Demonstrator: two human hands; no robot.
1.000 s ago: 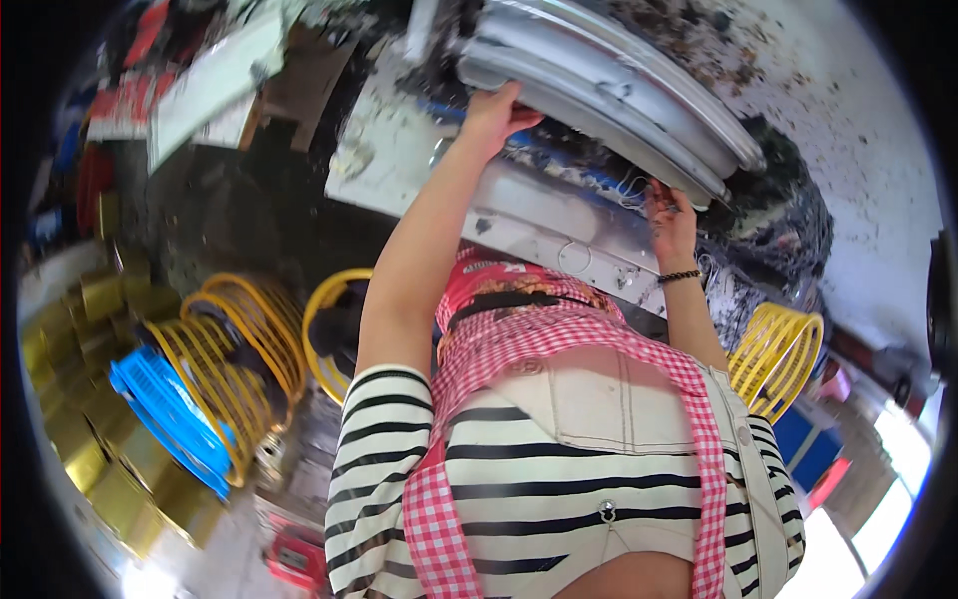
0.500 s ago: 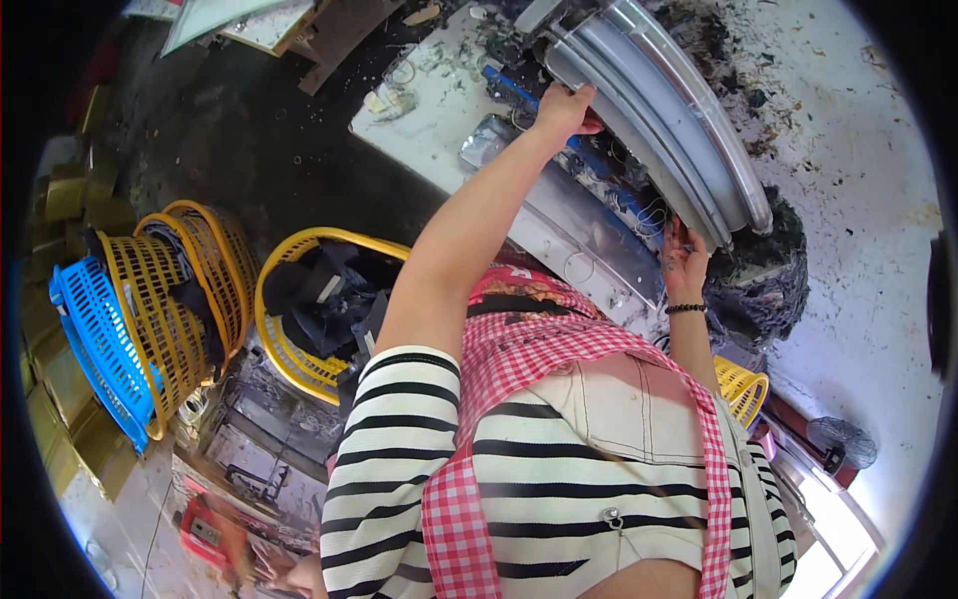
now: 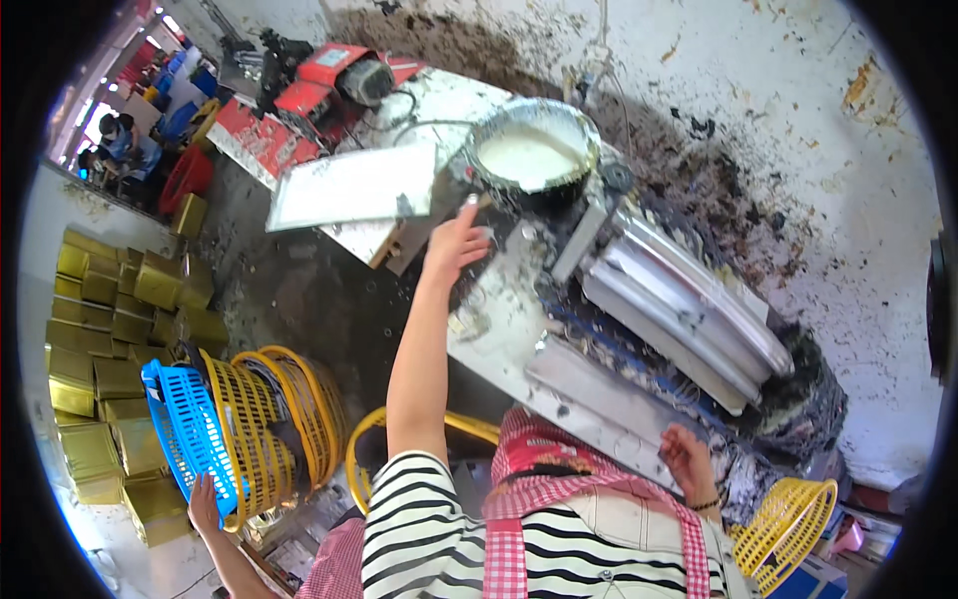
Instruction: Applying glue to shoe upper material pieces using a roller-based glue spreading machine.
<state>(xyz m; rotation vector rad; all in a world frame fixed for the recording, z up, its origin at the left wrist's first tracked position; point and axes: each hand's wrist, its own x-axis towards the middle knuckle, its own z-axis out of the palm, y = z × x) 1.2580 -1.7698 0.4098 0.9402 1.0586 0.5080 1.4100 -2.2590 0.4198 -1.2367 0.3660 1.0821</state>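
Head: left hand [image 3: 458,246] near bucket rim [image 3: 539,188]

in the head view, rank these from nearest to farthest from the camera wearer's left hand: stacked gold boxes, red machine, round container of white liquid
Starting from the left hand:
1. Round container: just beyond the fingertips, slightly right
2. Red machine: farther off, up and to the left
3. Gold boxes: farthest, low at the picture's left side
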